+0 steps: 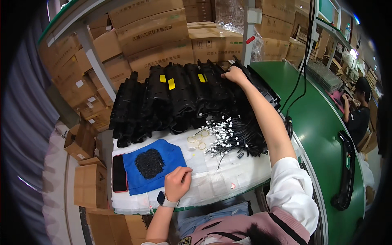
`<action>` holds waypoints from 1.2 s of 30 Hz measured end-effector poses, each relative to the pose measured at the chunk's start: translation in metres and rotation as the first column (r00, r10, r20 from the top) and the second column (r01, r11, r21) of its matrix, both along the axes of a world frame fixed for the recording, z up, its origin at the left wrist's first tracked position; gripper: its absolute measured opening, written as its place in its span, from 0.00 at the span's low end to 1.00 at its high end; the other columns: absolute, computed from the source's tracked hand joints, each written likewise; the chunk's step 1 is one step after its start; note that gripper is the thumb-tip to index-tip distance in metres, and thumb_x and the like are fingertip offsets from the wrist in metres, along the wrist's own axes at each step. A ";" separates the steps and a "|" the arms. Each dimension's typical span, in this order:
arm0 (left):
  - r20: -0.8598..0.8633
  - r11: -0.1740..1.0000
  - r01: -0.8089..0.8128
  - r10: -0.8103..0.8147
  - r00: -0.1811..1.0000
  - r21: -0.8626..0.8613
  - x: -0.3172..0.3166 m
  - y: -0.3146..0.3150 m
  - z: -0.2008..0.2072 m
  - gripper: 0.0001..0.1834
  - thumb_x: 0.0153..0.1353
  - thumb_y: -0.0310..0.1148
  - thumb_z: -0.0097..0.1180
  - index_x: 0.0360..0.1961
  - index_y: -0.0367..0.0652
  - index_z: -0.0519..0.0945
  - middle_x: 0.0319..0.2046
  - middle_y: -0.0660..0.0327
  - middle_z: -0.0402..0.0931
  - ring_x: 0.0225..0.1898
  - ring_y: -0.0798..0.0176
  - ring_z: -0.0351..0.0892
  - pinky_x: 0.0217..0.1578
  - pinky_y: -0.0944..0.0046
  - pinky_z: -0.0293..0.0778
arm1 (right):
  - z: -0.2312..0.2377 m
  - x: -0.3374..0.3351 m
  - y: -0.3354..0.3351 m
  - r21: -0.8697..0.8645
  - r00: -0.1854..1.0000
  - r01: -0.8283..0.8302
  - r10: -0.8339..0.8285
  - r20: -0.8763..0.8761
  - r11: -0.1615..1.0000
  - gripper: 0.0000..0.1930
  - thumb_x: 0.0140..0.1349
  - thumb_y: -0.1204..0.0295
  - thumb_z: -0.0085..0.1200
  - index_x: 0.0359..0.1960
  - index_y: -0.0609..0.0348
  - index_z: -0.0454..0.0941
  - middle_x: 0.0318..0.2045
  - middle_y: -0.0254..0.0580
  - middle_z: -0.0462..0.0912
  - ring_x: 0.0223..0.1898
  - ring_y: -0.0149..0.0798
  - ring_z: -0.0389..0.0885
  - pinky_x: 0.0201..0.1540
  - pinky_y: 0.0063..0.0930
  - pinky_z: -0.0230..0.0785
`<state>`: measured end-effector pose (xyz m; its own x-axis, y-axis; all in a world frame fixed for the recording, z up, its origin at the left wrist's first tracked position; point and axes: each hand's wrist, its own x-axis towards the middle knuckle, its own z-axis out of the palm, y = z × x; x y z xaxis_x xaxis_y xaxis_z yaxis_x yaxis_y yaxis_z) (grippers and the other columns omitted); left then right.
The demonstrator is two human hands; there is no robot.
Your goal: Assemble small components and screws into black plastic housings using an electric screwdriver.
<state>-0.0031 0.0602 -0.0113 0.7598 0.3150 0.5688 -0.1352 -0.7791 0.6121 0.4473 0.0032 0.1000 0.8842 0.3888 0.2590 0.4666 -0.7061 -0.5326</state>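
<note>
My right hand (pixel 235 75) is stretched out to the far right end of a row of long black plastic parts (pixel 178 94). Its fingers are closed at the top end of one part, though their tips are partly hidden. Down near the table's front edge, my left hand (pixel 178 182) rests with curled fingers at the corner of a blue cloth (pixel 173 153). Whatever those fingers may hold does not show. On the cloth lies a pile of small black pieces (pixel 149 163). Black cables with white connectors (pixel 245 134) lie bunched below my right forearm.
Thin yellowish rings (pixel 191 139) lie on the white-covered table (pixel 216 179). A dark phone-like slab with a red edge (pixel 119 173) sits left of the cloth. Rightward, a green bench (pixel 314 134) carries one long black part (pixel 347 171). Cartons (pixel 151 36) stand behind; another person (pixel 360 110) sits far right.
</note>
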 end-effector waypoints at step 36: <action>-0.167 0.920 0.112 -0.052 0.985 0.375 -0.042 -0.032 0.010 0.17 0.37 0.29 0.66 0.33 0.40 0.80 0.31 0.59 0.74 0.32 0.56 0.74 0.32 0.60 0.67 | -0.079 -0.258 -0.165 -0.198 0.435 -0.844 0.852 0.291 0.498 0.06 0.47 0.74 0.59 0.21 0.60 0.73 0.18 0.38 0.69 0.23 0.39 0.73 0.20 0.31 0.66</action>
